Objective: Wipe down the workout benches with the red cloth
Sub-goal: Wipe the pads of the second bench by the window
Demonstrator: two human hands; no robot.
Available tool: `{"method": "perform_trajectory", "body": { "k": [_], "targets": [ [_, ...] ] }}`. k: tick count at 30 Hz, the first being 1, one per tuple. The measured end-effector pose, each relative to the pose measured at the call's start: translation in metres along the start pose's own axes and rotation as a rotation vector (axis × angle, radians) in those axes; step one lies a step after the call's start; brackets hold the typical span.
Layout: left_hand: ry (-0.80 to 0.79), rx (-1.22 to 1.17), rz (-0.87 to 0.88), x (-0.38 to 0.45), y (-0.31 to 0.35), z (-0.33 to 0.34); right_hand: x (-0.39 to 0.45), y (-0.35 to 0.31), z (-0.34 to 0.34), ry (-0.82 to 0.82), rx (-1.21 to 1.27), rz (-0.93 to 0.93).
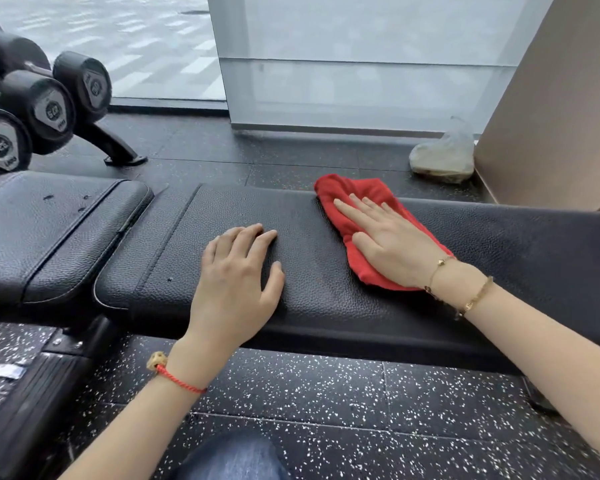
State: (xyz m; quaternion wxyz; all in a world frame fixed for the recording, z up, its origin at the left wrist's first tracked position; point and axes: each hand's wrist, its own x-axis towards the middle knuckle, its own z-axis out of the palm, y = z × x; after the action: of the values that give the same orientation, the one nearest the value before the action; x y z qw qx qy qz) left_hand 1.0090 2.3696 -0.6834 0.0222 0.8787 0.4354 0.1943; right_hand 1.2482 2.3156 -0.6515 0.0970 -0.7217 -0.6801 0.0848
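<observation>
— Denim knee (232,459) sat lowest, over speckled floor (326,393). And the hands?

— Left hand (238,282) rested flat, holding nothing. Right hand (392,237), its fingers straight, pressed the red cloth (357,192) onto the tabletop (326,299).

— How would the cloth handle?

— Soft and light, I'd judge; a flat palm suited it. Beyond the right hand lay a plastic bag (444,157); dumbbells (52,105) stood far left.
</observation>
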Motion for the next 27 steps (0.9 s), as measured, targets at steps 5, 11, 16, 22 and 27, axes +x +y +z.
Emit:
{"method": "perform_trajectory", "body": {
  "k": [5, 11, 16, 22, 27],
  "targets": [
    [0.007, -0.001, 0.004, 0.0, 0.002, -0.001, 0.028, -0.03, 0.009, 0.021, 0.014, 0.018],
    [0.018, -0.013, 0.025, 0.0, -0.003, 0.0, -0.019, -0.049, 0.018, 0.029, 0.01, -0.135],
    [0.021, -0.007, 0.021, -0.001, -0.003, 0.0, -0.046, -0.02, 0.009, 0.03, 0.008, -0.087],
    [-0.004, 0.015, 0.007, -0.001, 0.001, -0.001, 0.01, -0.01, 0.004, 0.059, -0.003, 0.162],
    [-0.007, 0.012, 0.014, 0.0, -0.001, -0.002, 0.006, -0.049, 0.019, 0.053, -0.015, -0.009]
  ]
}}
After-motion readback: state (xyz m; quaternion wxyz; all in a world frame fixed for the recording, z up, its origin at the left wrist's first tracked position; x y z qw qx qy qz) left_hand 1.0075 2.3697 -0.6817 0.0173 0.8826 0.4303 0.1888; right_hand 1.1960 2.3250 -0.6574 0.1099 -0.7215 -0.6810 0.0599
